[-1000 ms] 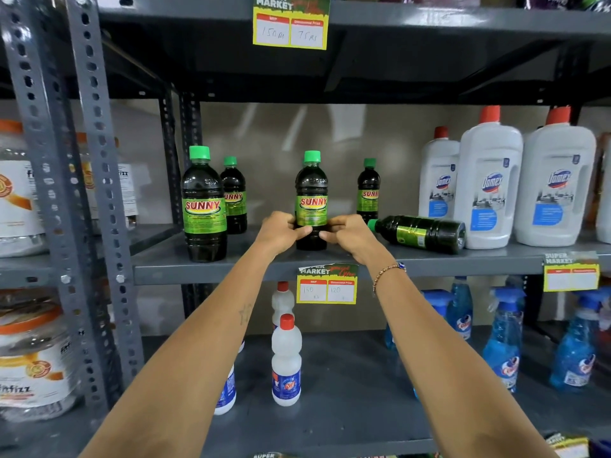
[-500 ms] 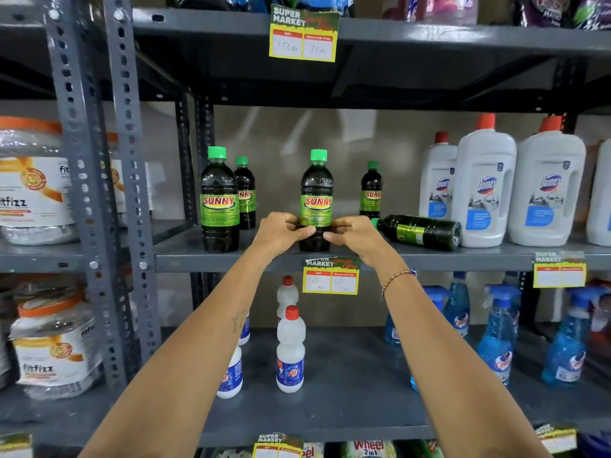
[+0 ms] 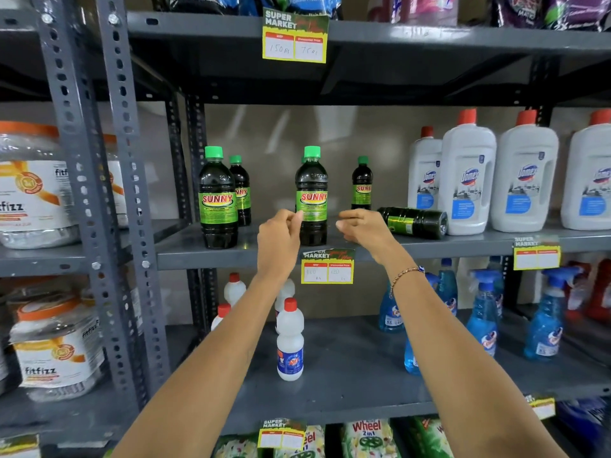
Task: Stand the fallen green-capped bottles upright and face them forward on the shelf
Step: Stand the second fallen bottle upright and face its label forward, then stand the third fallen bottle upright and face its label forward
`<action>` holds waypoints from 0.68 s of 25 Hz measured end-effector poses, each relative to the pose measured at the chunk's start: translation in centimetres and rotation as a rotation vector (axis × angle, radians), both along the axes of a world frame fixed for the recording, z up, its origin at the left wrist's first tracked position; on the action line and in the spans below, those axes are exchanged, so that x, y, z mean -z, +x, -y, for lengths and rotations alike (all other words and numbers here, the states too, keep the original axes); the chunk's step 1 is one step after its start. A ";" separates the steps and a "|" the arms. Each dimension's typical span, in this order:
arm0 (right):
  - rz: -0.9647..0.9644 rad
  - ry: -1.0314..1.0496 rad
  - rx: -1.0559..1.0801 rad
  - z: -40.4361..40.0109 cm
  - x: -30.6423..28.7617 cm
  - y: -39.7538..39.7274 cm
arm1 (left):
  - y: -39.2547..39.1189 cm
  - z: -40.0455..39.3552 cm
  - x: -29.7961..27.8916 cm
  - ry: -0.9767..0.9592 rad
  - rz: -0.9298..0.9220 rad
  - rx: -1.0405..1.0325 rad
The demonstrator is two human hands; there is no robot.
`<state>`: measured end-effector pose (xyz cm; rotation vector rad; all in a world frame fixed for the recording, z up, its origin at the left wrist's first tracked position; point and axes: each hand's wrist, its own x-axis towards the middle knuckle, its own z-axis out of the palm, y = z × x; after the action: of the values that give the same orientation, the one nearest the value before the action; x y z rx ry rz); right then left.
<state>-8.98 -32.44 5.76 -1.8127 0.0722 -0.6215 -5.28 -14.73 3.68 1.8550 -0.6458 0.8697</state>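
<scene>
A dark Sunny bottle with a green cap (image 3: 311, 196) stands upright at the middle of the grey shelf (image 3: 231, 256), label forward. My left hand (image 3: 279, 239) hovers at its left side and my right hand (image 3: 360, 226) at its right, fingers curled and holding nothing. One more green-capped bottle (image 3: 413, 221) lies on its side just right of my right hand, which hides its cap end. Three others stand upright: one at the front left (image 3: 217, 200), one behind it (image 3: 243, 190), and one at the back (image 3: 362, 185).
Large white Domex bottles (image 3: 468, 180) stand close to the fallen bottle's right. A perforated steel post (image 3: 129, 160) and fitfizz jars (image 3: 29, 193) are on the left. Below are small white bottles (image 3: 290, 338) and blue spray bottles (image 3: 484, 312). A price tag (image 3: 327, 267) hangs on the shelf edge.
Both hands have let go of the middle bottle and drawn slightly apart from it; it now stands on its own. The view has moved closer to the shelf.
</scene>
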 end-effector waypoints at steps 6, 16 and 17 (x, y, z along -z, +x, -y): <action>0.107 -0.320 0.337 5.1 -2.1 -1.9 | -2.2 6.8 2.3 0.236 0.253 0.069; -0.233 -1.062 0.509 12.9 -3.4 -2.0 | -0.7 13.5 6.4 0.595 0.352 -0.417; -0.267 -1.077 0.487 13.2 -3.5 -1.9 | -0.6 13.6 6.4 0.602 0.369 -0.438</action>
<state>-10.84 -45.66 9.24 -2.9643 0.4358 -0.8334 -5.89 -28.31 -2.72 2.4559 -0.8020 1.4439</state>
